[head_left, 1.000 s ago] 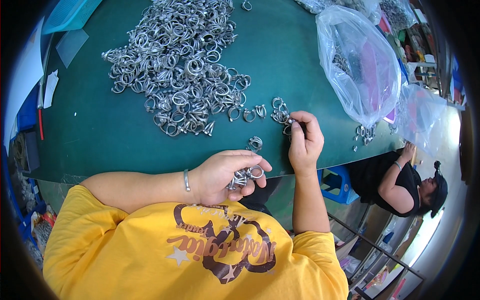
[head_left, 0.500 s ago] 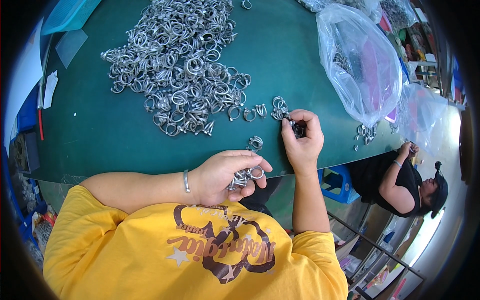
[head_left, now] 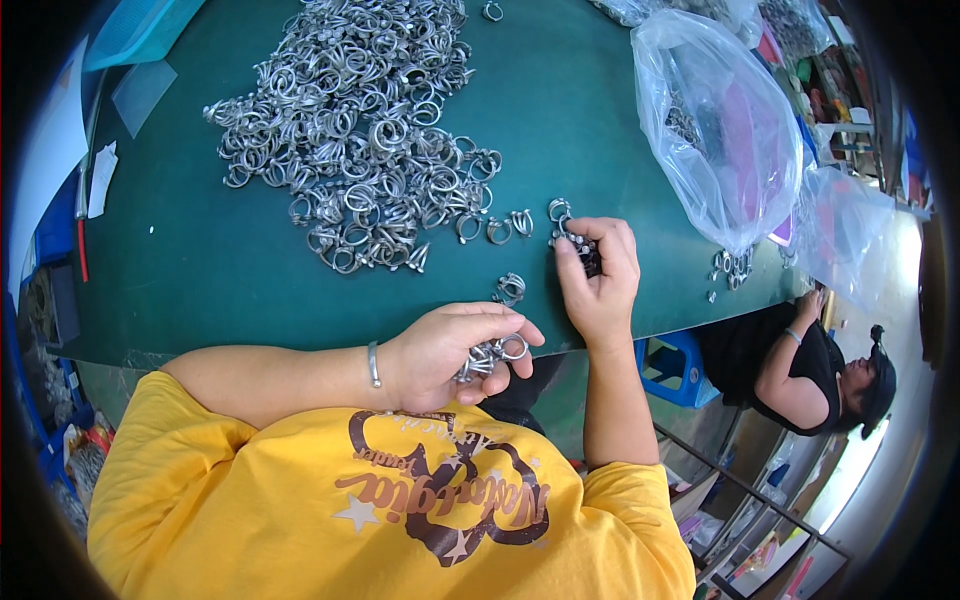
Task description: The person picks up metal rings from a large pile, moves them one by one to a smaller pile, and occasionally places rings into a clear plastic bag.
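A bunch of silvery metal rings [head_left: 485, 358] rests in my left hand [head_left: 440, 350], whose fingers curl around it just off the table's near edge. My right hand [head_left: 602, 285] is on the table with thumb and fingers bent around more rings [head_left: 578, 243], partly hidden under the fingers. One ring [head_left: 559, 209] shows just beyond those fingertips. Between the two hands lies a small cluster of rings [head_left: 510, 289]. To the left and farther away spreads a large heap of the same rings [head_left: 360, 130], with a few loose ones along its right side.
A clear plastic bag [head_left: 715, 130] stands at the right of the green table [head_left: 560, 90], rings beside its base. A teal basket [head_left: 140, 30] is at the far left. On the right, another person [head_left: 800, 370] works near a blue stool [head_left: 678, 368].
My right hand's fingers have shifted slightly over the rings there, and more of them now show beneath the fingers. The left hand stays about where it was with its rings.
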